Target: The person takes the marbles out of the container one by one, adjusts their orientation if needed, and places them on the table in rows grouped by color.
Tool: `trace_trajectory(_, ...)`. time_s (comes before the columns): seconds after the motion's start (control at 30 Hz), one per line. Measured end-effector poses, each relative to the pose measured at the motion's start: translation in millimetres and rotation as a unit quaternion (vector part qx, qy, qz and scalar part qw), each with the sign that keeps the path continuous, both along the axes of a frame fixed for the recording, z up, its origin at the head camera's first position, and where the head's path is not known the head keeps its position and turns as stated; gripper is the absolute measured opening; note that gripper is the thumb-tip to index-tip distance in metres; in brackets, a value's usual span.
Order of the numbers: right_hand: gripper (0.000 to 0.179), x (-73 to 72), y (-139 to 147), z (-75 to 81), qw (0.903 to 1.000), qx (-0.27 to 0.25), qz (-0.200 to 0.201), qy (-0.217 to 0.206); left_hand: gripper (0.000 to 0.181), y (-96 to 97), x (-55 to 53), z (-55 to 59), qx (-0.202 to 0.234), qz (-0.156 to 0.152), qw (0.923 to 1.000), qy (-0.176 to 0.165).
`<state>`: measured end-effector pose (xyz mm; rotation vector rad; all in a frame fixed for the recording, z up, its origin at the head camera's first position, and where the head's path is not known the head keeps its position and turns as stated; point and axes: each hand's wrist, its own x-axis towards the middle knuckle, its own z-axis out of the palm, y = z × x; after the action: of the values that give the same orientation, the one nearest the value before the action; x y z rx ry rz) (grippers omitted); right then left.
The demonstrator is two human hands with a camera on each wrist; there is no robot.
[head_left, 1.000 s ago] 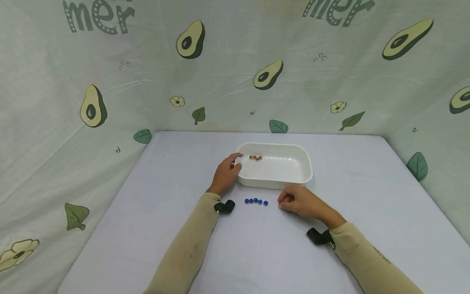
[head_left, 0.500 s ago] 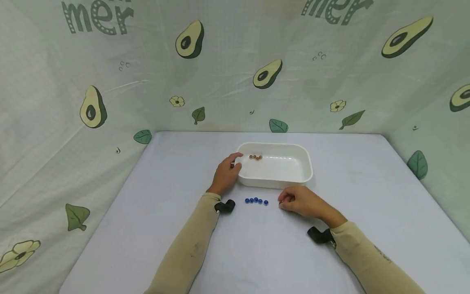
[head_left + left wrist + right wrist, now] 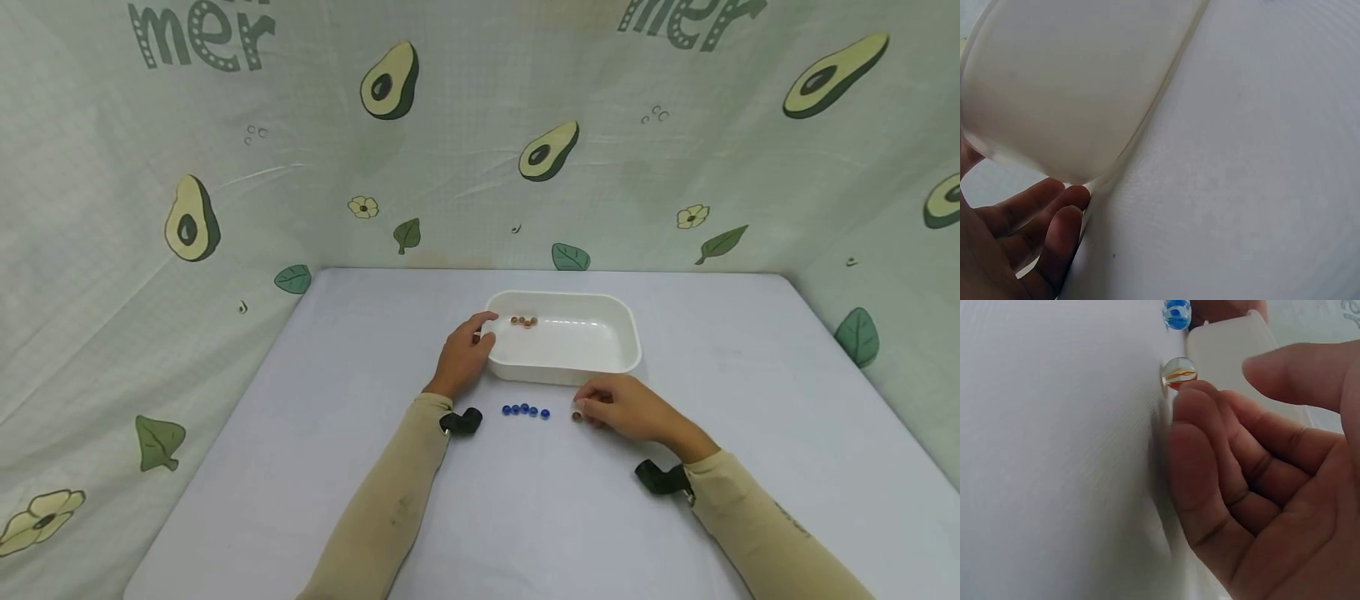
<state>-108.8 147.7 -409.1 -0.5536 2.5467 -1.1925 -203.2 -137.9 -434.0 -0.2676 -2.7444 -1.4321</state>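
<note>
A clear marble with an orange-red swirl (image 3: 577,417) sits on the white table at the fingertips of my right hand (image 3: 626,408). In the right wrist view that marble (image 3: 1180,372) lies just past the bent fingers, with the thumb (image 3: 1291,374) held apart from them. To its left is a row of several blue marbles (image 3: 525,409). My left hand (image 3: 461,357) holds the left end of the white tray (image 3: 558,374), thumb and index finger at its rim; other fingers (image 3: 1063,234) curl by its corner in the left wrist view. Several amber marbles (image 3: 523,322) lie inside the tray.
The white-covered table (image 3: 360,333) extends around both arms. Behind it hangs a pale green cloth (image 3: 450,167) printed with avocados and leaves. A black wrist camera (image 3: 660,477) sits at the right cuff, another wrist camera (image 3: 461,422) at the left.
My right hand has shifted slightly right and away from the front, and its fingers have loosened. The orange-swirled marble now shows on the table by the fingertips. The left hand stays at the tray.
</note>
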Motion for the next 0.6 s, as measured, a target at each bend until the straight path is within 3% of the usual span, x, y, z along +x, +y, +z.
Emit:
trace_trajectory(0.27,0.016,-0.2,0.9,10.5,0.9995,-0.032,-0.002,-0.007,0.042,-0.2,-0.4,1.5,0.005,0.0,1.0,0.002)
trace_trajectory(0.6,0.026,-9.0,3.8,44.2,0.9964,-0.074,-0.006,-0.041,0.042,-1.5,0.0,0.2,-0.001,0.001,1.0,0.007)
